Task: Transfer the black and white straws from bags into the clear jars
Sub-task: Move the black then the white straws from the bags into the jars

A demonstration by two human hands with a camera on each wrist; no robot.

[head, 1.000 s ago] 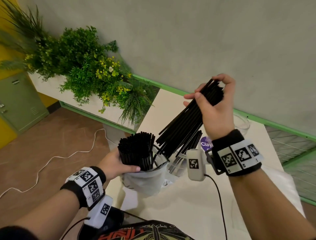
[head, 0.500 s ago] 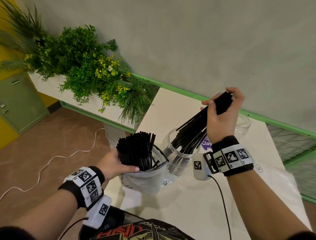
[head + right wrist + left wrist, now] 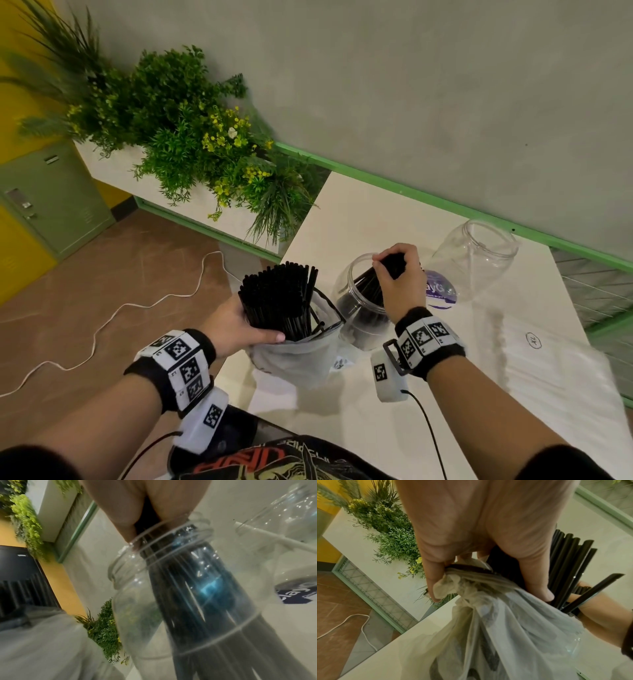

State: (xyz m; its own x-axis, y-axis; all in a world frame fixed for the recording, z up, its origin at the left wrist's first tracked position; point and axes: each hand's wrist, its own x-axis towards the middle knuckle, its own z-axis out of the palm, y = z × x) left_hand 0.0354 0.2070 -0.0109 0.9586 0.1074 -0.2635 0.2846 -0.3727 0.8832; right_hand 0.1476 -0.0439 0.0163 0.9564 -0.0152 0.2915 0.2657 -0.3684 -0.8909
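While our right hand (image 3: 397, 284) closes its fingers round the top of a bunch of black straws (image 3: 197, 601) that stands in the near jar (image 3: 356, 308), our left hand (image 3: 236, 322) grips the bag (image 3: 294, 359) and the many black straws left in it (image 3: 277, 301), just to the left of that jar. We judge the task is only partly done: one bunch is going in, much of the black lot waits. Beyond our right hand a second jar (image 3: 479, 260) holds no straws. We see no white straws; a pale bag (image 3: 548, 370) lies right of that hand, its contents unclear.
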